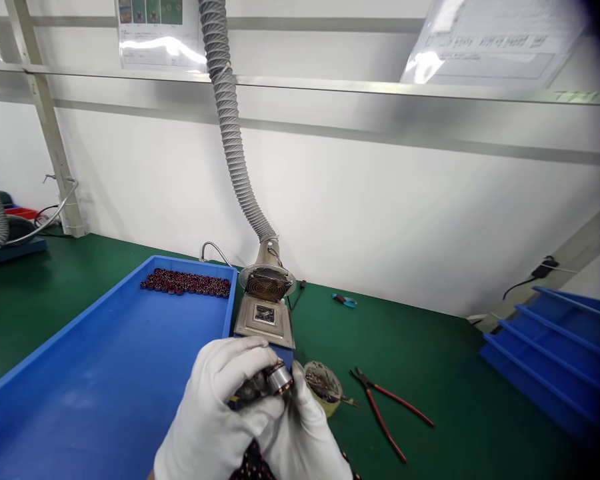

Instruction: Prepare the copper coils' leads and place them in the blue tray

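Both my hands wear white gloves and are together at the bottom centre. My left hand (220,407) is closed around a small cylindrical motor part (280,379) with a silver metal band and copper-coloured spots along its rim. Other dark pieces show between the left fingers, too hidden to name. My right hand (307,427) is closed against the part's right side, its fingertips bent; whatever they pinch is hidden. Below the hands, dark red pieces with light dots (253,463) peek out. Just beyond stands a solder pot (265,317) with a square metal top, under a round exhaust hood (267,280).
A blue tray (130,373) on the left holds many small dark red coils (185,283) at its far end. To the right are a round tub (323,383) with tweezers, red-handled cutters (385,407), a small blue tool (344,300) and stacked blue trays (555,353).
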`<move>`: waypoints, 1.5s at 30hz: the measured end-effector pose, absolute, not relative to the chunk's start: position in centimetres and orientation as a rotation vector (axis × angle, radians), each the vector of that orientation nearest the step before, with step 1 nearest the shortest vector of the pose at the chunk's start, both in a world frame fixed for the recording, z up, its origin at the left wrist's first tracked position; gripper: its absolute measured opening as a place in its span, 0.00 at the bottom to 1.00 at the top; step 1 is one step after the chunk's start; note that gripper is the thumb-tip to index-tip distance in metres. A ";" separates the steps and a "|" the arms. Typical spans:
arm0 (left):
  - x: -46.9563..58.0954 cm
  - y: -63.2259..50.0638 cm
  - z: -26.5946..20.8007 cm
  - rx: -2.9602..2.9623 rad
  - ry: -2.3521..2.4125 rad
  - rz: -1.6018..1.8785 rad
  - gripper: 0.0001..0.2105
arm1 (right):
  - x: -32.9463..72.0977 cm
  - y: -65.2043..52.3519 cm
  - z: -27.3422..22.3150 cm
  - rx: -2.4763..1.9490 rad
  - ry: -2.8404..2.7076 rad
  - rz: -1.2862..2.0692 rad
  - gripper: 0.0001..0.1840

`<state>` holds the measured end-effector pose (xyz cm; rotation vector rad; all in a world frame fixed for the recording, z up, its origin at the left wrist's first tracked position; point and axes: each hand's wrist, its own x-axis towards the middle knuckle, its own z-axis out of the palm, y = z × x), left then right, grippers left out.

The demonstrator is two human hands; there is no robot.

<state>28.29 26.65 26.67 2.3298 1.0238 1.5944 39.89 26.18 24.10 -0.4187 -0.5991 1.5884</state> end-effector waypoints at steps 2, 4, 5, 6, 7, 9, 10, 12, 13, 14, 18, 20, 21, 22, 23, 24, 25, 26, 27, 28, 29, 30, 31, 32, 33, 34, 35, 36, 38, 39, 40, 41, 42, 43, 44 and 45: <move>28.0 26.6 27.1 2.376 1.015 1.613 0.16 | 40.1 26.2 23.9 -0.429 -0.629 1.584 0.10; 27.9 26.6 27.4 2.384 0.957 1.632 0.13 | 40.4 26.1 24.0 -0.424 -0.644 1.616 0.11; 27.8 26.6 27.5 2.375 0.914 1.636 0.12 | 40.5 26.1 24.1 -0.420 -0.643 1.637 0.13; 27.7 26.7 27.6 2.352 0.871 1.633 0.12 | 40.6 26.0 24.2 -0.414 -0.638 1.656 0.14; 27.6 26.7 27.6 2.321 0.832 1.634 0.11 | 40.6 26.0 24.2 -0.410 -0.634 1.681 0.15; 27.4 26.8 27.6 2.258 0.774 1.644 0.09 | 40.5 26.1 24.1 -0.391 -0.627 1.719 0.15; 27.3 26.9 27.6 2.224 0.769 1.652 0.08 | 40.4 26.1 24.0 -0.378 -0.616 1.739 0.14; 27.0 26.9 27.4 2.152 0.778 1.659 0.07 | 40.2 26.2 23.7 -0.349 -0.559 1.782 0.13; 26.9 27.0 27.4 2.114 0.793 1.642 0.10 | 40.1 26.2 23.7 -0.338 -0.524 1.799 0.13; 26.8 27.0 27.4 2.078 0.801 1.616 0.13 | 40.1 26.2 23.7 -0.331 -0.496 1.819 0.13; 26.7 27.0 27.5 1.983 0.776 1.480 0.21 | 40.2 26.1 24.2 -0.303 -0.530 1.878 0.16; 26.8 27.0 27.6 1.861 0.775 1.448 0.15 | 40.5 26.2 24.4 -0.336 -0.602 1.831 0.14; 26.9 27.0 27.6 1.797 0.770 1.441 0.09 | 40.6 26.3 24.4 -0.363 -0.632 1.800 0.12; 27.0 26.9 27.6 1.747 0.760 1.447 0.05 | 40.7 26.4 24.3 -0.388 -0.656 1.777 0.09; 27.2 26.9 27.6 1.724 0.749 1.465 0.05 | 40.8 26.6 24.2 -0.404 -0.669 1.764 0.08; 27.3 26.9 27.5 1.726 0.744 1.492 0.07 | 40.9 26.8 24.0 -0.410 -0.676 1.764 0.06; 27.3 26.8 27.4 1.737 0.751 1.523 0.07 | 40.9 27.0 23.8 -0.416 -0.673 1.774 0.05; 27.4 26.7 27.3 1.739 0.768 1.567 0.07 | 41.0 27.3 23.6 -0.425 -0.670 1.791 0.04; 27.4 26.7 27.2 1.725 0.791 1.611 0.07 | 41.0 27.6 23.3 -0.435 -0.663 1.815 0.04; 27.4 26.6 27.1 1.697 0.802 1.654 0.07 | 41.1 27.9 23.1 -0.445 -0.655 1.843 0.03; 27.3 26.6 27.0 1.641 0.794 1.706 0.06 | 41.2 28.3 22.9 -0.454 -0.645 1.868 0.03; 27.2 26.5 27.0 1.557 0.778 1.753 0.06 | 41.3 28.7 22.7 -0.461 -0.635 1.893 0.04; 27.0 26.5 26.9 1.463 0.759 1.796 0.07 | 41.5 29.1 22.5 -0.464 -0.624 1.929 0.05; 26.7 26.5 27.0 1.394 0.749 1.807 0.06 | 41.7 29.5 22.3 -0.462 -0.615 1.967 0.07; 26.5 26.6 27.0 1.364 0.769 1.784 0.07 | 41.9 29.8 22.0 -0.463 -0.606 2.015 0.08; 26.2 26.6 27.2 1.379 0.817 1.719 0.08 | 42.1 30.1 21.8 -0.464 -0.594 2.060 0.09; 26.1 26.6 27.4 1.425 0.886 1.613 0.10 | 42.2 30.4 21.6 -0.466 -0.580 2.096 0.08; 26.0 26.6 27.6 1.477 0.947 1.481 0.12 | 42.3 30.6 21.4 -0.469 -0.568 2.117 0.08; 26.1 26.5 28.0 1.525 0.962 1.258 0.12 | 42.2 30.8 21.0 -0.478 -0.552 2.112 0.06; 26.3 26.4 28.1 1.519 0.921 1.224 0.10 | 42.1 30.8 20.9 -0.480 -0.546 2.107 0.06; 26.5 26.4 28.2 1.518 0.867 1.226 0.08 | 42.0 30.7 20.8 -0.480 -0.543 2.101 0.05; 26.8 26.3 28.2 1.525 0.818 1.266 0.08 | 41.9 30.6 20.8 -0.480 -0.543 2.095 0.04; 26.9 26.2 28.1 1.539 0.777 1.320 0.09 | 41.8 30.4 20.8 -0.474 -0.533 2.089 0.05; 27.1 26.2 28.0 1.553 0.752 1.378 0.10 | 41.7 30.3 21.0 -0.466 -0.517 2.087 0.05; 27.2 26.1 27.9 1.564 0.741 1.426 0.11 | 41.6 30.1 21.1 -0.457 -0.498 2.089 0.06; 27.2 26.0 27.8 1.566 0.743 1.469 0.12 | 41.5 30.0 21.2 -0.450 -0.481 2.094 0.07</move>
